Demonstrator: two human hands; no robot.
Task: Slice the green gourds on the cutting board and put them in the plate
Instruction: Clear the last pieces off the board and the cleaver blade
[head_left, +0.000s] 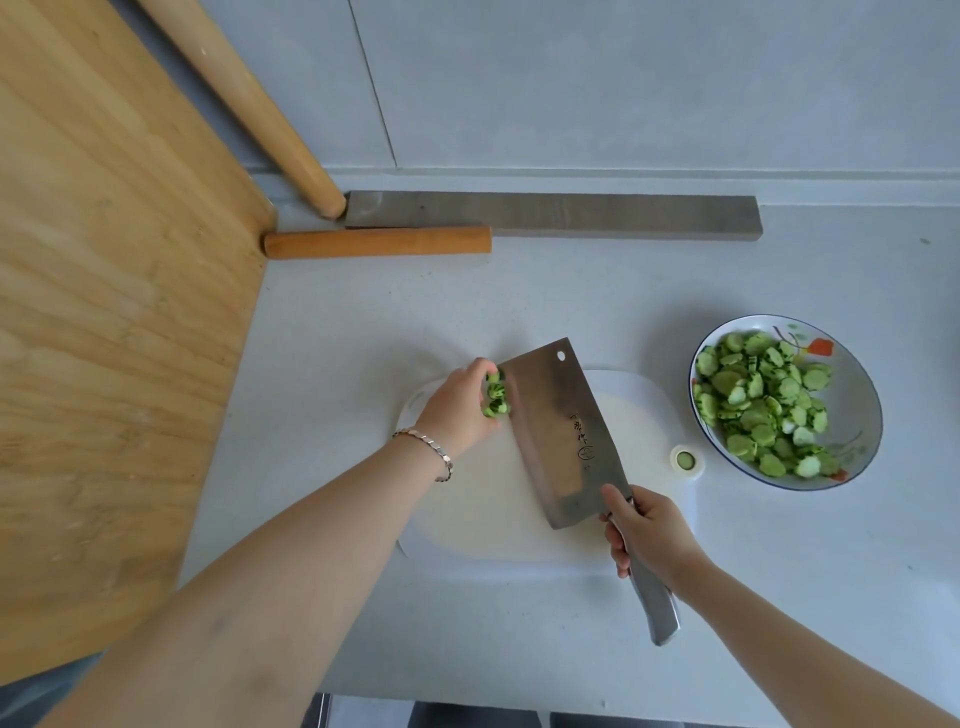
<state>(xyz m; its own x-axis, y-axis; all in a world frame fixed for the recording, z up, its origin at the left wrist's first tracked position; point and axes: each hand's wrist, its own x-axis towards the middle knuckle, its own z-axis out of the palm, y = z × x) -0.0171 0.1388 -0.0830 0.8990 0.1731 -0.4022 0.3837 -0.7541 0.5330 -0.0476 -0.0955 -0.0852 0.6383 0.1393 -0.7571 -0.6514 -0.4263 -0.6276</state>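
pale grey counter (727, 291), grey wall (623, 78)

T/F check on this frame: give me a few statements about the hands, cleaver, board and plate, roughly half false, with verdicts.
1. The right hand grips the steel cleaver by its handle. True.
2. The blue-rimmed white plate is empty. False: it holds many green gourd slices.
3. The left hand holds green gourd pieces right beside the cleaver's blade. True.
4. The plate sits left of the white plastic cutting board. False: it sits to the board's right.
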